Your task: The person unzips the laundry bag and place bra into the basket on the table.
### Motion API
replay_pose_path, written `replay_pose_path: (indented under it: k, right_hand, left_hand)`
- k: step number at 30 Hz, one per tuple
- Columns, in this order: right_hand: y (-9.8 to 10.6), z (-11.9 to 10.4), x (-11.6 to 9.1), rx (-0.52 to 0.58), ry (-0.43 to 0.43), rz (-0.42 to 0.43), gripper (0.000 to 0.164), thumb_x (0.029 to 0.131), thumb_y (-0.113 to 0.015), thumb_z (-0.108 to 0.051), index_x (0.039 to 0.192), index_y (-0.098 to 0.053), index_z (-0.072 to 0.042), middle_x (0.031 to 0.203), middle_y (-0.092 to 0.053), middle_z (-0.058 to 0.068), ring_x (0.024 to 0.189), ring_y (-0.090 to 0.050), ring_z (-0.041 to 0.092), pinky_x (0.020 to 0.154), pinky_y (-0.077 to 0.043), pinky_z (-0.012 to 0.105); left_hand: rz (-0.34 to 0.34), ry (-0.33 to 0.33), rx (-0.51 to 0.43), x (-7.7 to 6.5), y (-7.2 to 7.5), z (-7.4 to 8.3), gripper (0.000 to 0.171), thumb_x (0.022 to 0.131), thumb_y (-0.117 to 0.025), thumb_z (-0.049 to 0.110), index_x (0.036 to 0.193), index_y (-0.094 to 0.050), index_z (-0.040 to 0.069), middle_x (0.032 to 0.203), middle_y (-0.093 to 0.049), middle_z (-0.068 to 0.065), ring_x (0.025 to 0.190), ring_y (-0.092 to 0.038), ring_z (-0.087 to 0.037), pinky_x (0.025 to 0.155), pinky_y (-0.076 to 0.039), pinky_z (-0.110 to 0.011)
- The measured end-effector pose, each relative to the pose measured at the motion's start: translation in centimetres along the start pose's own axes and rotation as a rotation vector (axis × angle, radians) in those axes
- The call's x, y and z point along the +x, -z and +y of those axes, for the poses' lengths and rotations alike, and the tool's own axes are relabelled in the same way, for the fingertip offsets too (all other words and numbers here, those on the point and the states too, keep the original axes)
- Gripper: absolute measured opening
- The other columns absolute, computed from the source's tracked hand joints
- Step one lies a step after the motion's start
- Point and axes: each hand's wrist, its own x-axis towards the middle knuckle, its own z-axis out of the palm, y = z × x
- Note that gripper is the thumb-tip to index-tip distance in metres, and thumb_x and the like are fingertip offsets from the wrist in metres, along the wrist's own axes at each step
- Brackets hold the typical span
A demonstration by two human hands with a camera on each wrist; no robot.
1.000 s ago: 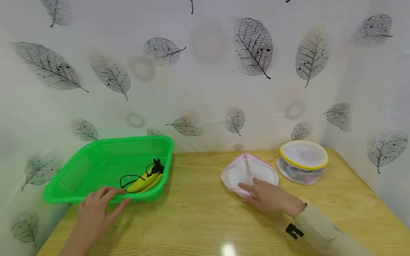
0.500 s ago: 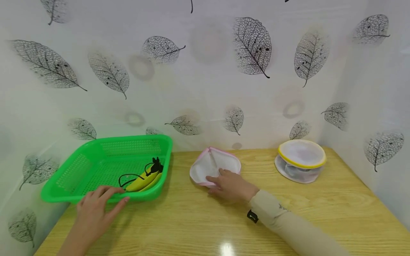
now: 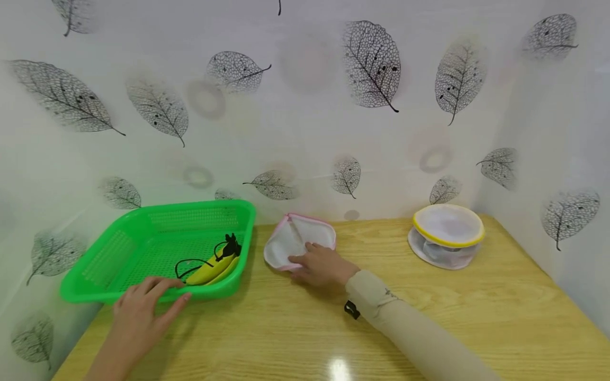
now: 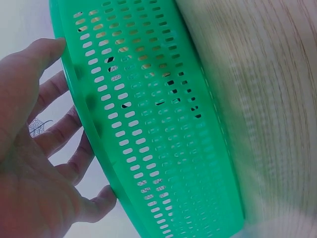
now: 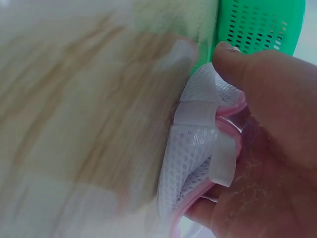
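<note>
My left hand (image 3: 140, 317) lies at the front rim of a green perforated plastic basket (image 3: 157, 248), its fingers hooked over the edge and its thumb outside. In the left wrist view the fingertips partly disappear behind that rim. My right hand (image 3: 319, 264) holds a white mesh laundry bag (image 3: 283, 246) with a pink zip edge, just right of the basket. In the right wrist view the thumb is at one end of the mesh bag (image 5: 190, 134), with a white tab and the pink zip beside the palm; some fingers are hidden behind it.
A yellow banana-shaped thing (image 3: 209, 272) with a black cord lies in the basket's right front corner. Far right on the wooden table (image 3: 381, 338) stands a round white mesh bag (image 3: 448, 233) with a yellow zip rim. A leaf-patterned curtain (image 3: 310, 106) closes the back and sides.
My right hand has slid the pink-edged mesh laundry bag leftward across the table, from beside the yellow-rimmed bag to near the green basket. My left hand has stayed at the basket rim.
</note>
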Motion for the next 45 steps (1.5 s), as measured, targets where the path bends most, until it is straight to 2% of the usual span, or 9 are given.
replay_pose_path:
  k: [5,11,16,20,24,29,33,39,45]
  right_hand:
    - [0.2,-0.1,0.6,0.003,-0.009,-0.020,0.048,0.103,-0.056,-0.043,0.147,-0.058,-0.022,0.149,-0.054,0.024,0.147,-0.040,0.047,0.120,-0.035,0.058]
    - [0.3,-0.4,1.1,0.012,0.012,-0.012,0.046,0.103,-0.058,-0.041,0.145,-0.060,-0.021,0.150,-0.050,0.030,0.145,-0.043,0.047,0.120,-0.036,0.056]
    - [0.0,-0.7,1.6,0.003,0.015,-0.018,0.047,0.103,-0.058,-0.041,0.145,-0.060,-0.022,0.149,-0.054,0.025,0.146,-0.041,0.045,0.120,-0.035,0.055]
    - [-0.2,-0.9,1.8,0.025,0.004,-0.025,0.052,0.102,-0.058,-0.042,0.150,-0.054,-0.021,0.152,-0.050,0.025,0.149,-0.037,0.045,0.123,-0.031,0.055]
    - [0.2,-0.6,1.1,0.072,-0.002,0.014,0.059,0.100,-0.062,-0.042,0.154,-0.049,-0.019,0.157,-0.043,0.027,0.149,-0.037,0.044,0.123,-0.032,0.055]
    - [3.1,0.9,-1.5,0.113,0.047,0.101,0.053,0.102,-0.060,-0.036,0.148,-0.054,-0.011,0.154,-0.048,0.024,0.143,-0.047,0.040,0.118,-0.040,0.053]
    - [5.7,3.1,-4.9,0.071,0.060,0.187,0.045,0.101,-0.064,-0.030,0.137,-0.063,-0.003,0.143,-0.059,0.022,0.132,-0.058,0.040,0.110,-0.047,0.053]
    - [7.8,7.3,-10.2,-0.046,-0.076,0.275,0.040,0.098,-0.068,-0.024,0.131,-0.066,-0.001,0.133,-0.065,0.023,0.119,-0.066,0.041,0.098,-0.054,0.055]
    - [9.0,11.4,-15.0,-0.078,-0.248,0.267,0.043,0.097,-0.071,-0.024,0.131,-0.065,0.001,0.132,-0.064,0.027,0.115,-0.065,0.046,0.092,-0.054,0.059]
  left_hand:
    - [-0.008,0.001,0.003,0.1,0.2,-0.1,0.026,0.086,-0.081,0.033,0.108,-0.074,0.022,0.112,-0.069,-0.011,0.099,-0.059,-0.047,0.078,-0.038,-0.066]
    - [-0.001,-0.002,0.013,0.0,0.3,-0.1,0.027,0.085,-0.082,0.035,0.107,-0.074,0.022,0.113,-0.070,-0.010,0.098,-0.060,-0.047,0.077,-0.038,-0.067]
    - [-0.010,0.009,0.003,-0.2,0.2,-0.1,0.026,0.086,-0.081,0.034,0.107,-0.073,0.021,0.112,-0.069,-0.011,0.099,-0.058,-0.046,0.081,-0.036,-0.067]
    - [-0.011,0.012,-0.004,-0.2,0.3,-0.1,0.025,0.087,-0.081,0.033,0.108,-0.073,0.021,0.112,-0.068,-0.011,0.100,-0.057,-0.046,0.082,-0.034,-0.067]
    - [-0.013,0.008,-0.008,-0.4,0.3,-0.1,0.026,0.087,-0.081,0.034,0.108,-0.073,0.021,0.112,-0.068,-0.010,0.100,-0.057,-0.046,0.082,-0.034,-0.066]
    - [-0.010,0.004,-0.022,-0.5,0.2,-0.1,0.026,0.086,-0.082,0.032,0.108,-0.073,0.022,0.112,-0.068,-0.010,0.101,-0.057,-0.046,0.083,-0.033,-0.066]
    - [-0.012,0.004,-0.032,-0.3,0.1,0.0,0.026,0.086,-0.081,0.032,0.109,-0.073,0.021,0.113,-0.068,-0.011,0.103,-0.056,-0.047,0.085,-0.033,-0.068]
    - [-0.024,0.009,-0.025,-0.1,0.4,-0.1,0.026,0.088,-0.079,0.033,0.110,-0.072,0.020,0.114,-0.068,-0.013,0.103,-0.055,-0.049,0.084,-0.033,-0.069]
    - [-0.029,0.013,-0.015,-0.1,0.2,-0.3,0.026,0.088,-0.080,0.034,0.109,-0.073,0.020,0.114,-0.068,-0.012,0.102,-0.057,-0.049,0.084,-0.033,-0.068]
